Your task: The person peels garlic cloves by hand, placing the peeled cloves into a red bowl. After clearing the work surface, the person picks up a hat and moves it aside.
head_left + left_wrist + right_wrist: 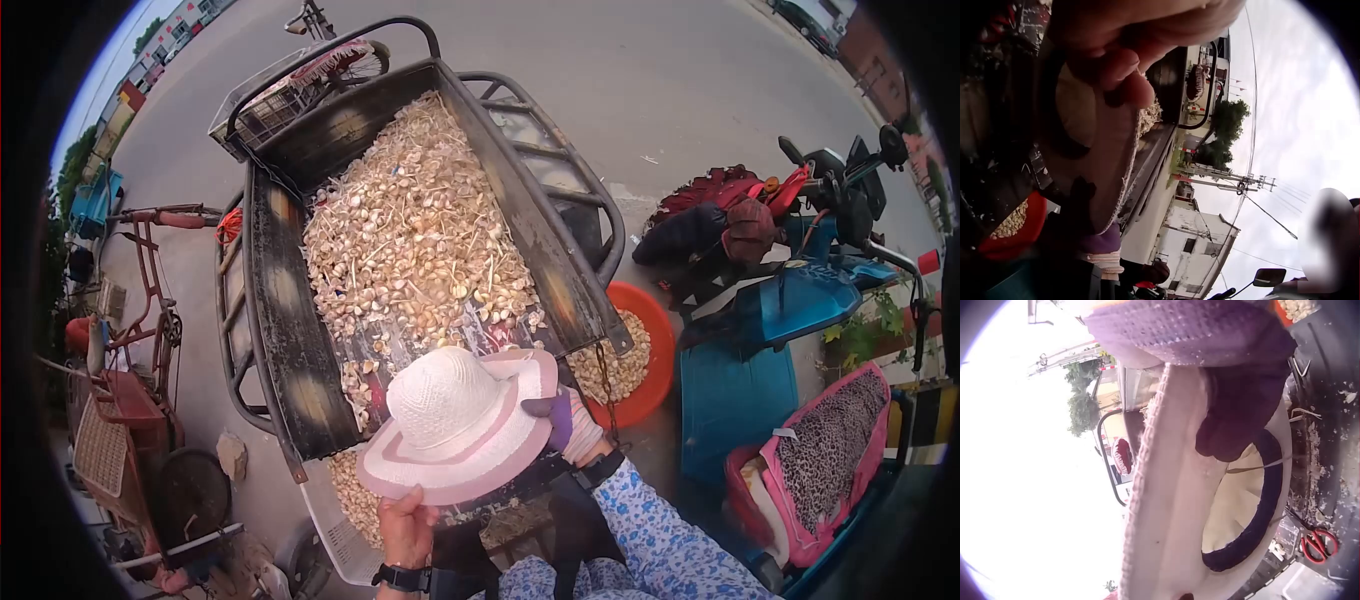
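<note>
A white sun hat (450, 405) with pink bands on its brim is held over the near end of a metal cart bed. My bare left hand (406, 530) pinches the brim's near left edge between thumb and fingers. On the opposite side, my right hand (572, 425), in a purple and white glove, grips the brim. From the right wrist view, the hat's underside shows a dark inner band (1266, 506), with the gloved thumb (1229, 428) pressed on the brim below. Behind the hat, a heap of garlic (415, 230) fills much of the cart bed (290, 340).
A red basin (655, 345) of garlic cloves stands right of the cart; a white crate (340, 535) with more cloves is at its near left. Red-handled scissors (1319, 545) lie by the hat. A tricycle (130, 400) stands left, a blue scooter (790, 300) right.
</note>
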Demonstrator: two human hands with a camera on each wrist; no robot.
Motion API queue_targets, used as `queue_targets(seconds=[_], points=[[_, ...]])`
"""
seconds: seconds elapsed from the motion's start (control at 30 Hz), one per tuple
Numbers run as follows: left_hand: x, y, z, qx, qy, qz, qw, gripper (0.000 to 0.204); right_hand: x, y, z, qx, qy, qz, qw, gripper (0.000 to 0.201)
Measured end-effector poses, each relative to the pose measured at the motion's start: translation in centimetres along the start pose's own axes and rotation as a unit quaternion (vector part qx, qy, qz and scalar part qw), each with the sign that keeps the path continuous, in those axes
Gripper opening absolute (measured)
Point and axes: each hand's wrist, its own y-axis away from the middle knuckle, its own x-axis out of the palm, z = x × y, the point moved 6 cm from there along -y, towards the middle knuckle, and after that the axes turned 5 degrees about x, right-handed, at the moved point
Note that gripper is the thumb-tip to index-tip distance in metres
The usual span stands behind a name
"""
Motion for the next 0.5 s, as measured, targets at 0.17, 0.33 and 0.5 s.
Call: queue_targets(seconds=[0.17, 0.33, 0.5], points=[[-0.9, 0.4, -2.6, 0.027, 0.029, 0.078, 0.996, 0.030, 13.1, 1.2, 5.2, -0.091, 0.122, 0.100, 0.983, 0.038], [6.1, -1.1, -8.1, 0.099, 0.057, 0.133, 0.984, 0.032, 19.3, 7.2, 14.3, -0.240, 0.173, 0.160, 0.942, 0.038], [18.8, -5.6, -11.0, 0.153, -0.009, 0.303, 0.941, 0.026, 12.4, 8.3, 22.6, -0.398, 0.154, 0.057, 0.903, 0.042]])
